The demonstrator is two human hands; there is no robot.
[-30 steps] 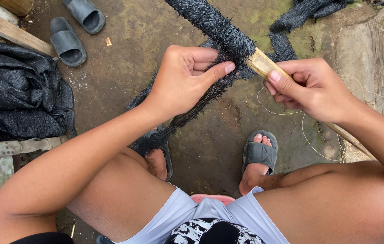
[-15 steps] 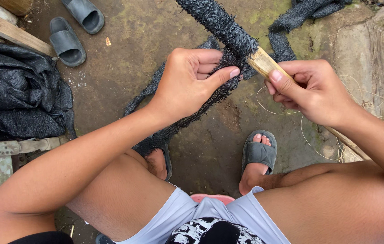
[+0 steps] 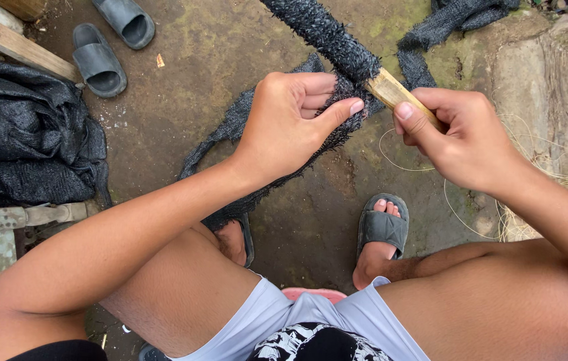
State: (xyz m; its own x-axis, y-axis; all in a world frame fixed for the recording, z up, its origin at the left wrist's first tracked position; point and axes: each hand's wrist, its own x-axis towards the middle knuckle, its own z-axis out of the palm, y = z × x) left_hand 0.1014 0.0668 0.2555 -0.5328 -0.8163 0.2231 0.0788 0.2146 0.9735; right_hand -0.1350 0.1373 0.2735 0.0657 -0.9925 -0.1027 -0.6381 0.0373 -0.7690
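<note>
My right hand (image 3: 461, 137) grips a pale wooden stick (image 3: 394, 92) that slants up to the left. The stick's upper part is wrapped in rough black netting (image 3: 324, 33). My left hand (image 3: 291, 124) pinches a loose strip of the same black netting (image 3: 230, 134) right beside the wrapped end, thumb against fingers. The strip trails down to the ground by my left foot. I sit with both knees apart above the dirt floor.
A heap of black netting (image 3: 23, 147) lies at left beside a wooden plank (image 3: 10, 41). Two dark slippers (image 3: 100, 63) rest at top left. Thin pale fibre strands (image 3: 538, 200) lie at right on a stone slab. My feet wear dark sandals (image 3: 383, 227).
Both hands and the stick stay almost in place. My left thumb has shifted slightly along the netting strip toward the stick.
</note>
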